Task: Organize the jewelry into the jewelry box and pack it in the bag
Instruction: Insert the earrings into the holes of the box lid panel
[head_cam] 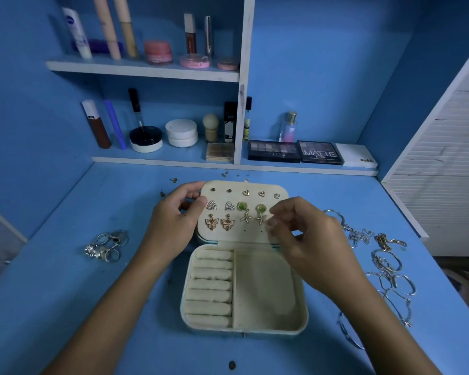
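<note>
The jewelry box (244, 266) lies open at the centre of the blue bench (65, 293), its earring panel (241, 212) raised at twelve o'clock. The left hand (173, 220) steadies that panel's edge at nine o'clock, fingers curled around it. The right hand (303, 234) has fingertips pinched together beside the starfish earrings (253, 217) at three o'clock; whether they grip anything I cannot tell. A slip could drop a small stud onto the bench. Rings (106, 244) wait at nine o'clock, chains (385, 266) at three; they look likely to tangle.
</note>
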